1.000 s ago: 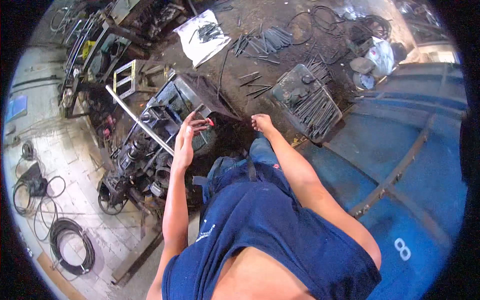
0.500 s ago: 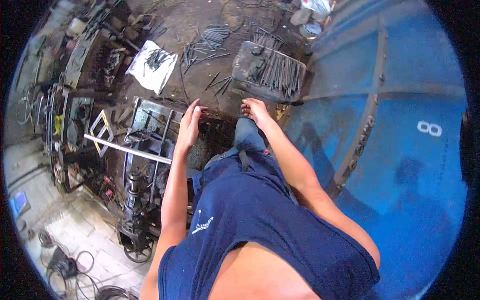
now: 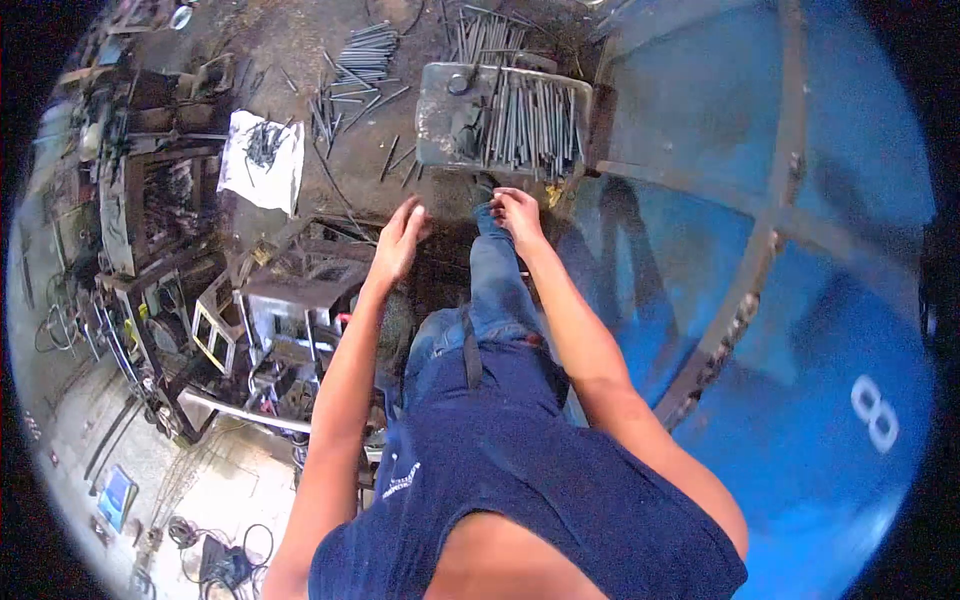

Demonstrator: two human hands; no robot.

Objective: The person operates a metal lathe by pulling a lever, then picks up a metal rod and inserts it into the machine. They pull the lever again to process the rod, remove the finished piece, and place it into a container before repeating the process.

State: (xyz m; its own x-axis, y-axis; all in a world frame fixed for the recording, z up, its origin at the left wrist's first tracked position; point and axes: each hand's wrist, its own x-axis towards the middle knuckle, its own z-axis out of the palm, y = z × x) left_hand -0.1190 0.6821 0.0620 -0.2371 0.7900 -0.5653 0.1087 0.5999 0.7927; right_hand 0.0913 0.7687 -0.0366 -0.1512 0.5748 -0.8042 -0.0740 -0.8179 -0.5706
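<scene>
My left hand [image 3: 400, 243] hangs in the air in front of my body, fingers stretched and slightly apart, with nothing visible in it. To its right, my right hand [image 3: 521, 214] hovers over my leg, its fingers loosely curled and no object showing in it. Past the hands, a metal tray [image 3: 440, 112] on the floor holds many dark metal rods [image 3: 533, 122] laid side by side. A dark ring [image 3: 459, 84] lies on the tray's left part. Neither hand touches the tray or the rods.
A blue metal wall [image 3: 690, 240] with a raised rib stands close on my right. White sheeting [image 3: 286, 170] bearing small dark pieces lies left of loose rods [image 3: 366, 52] on the floor. Metal frames and machinery [image 3: 290, 300] crowd my left, with cables [image 3: 225, 562] behind.
The view has shifted, and the tray and sheet now appear farther left. More of my leg shows below the right hand. Both hands remain raised in front of me.
</scene>
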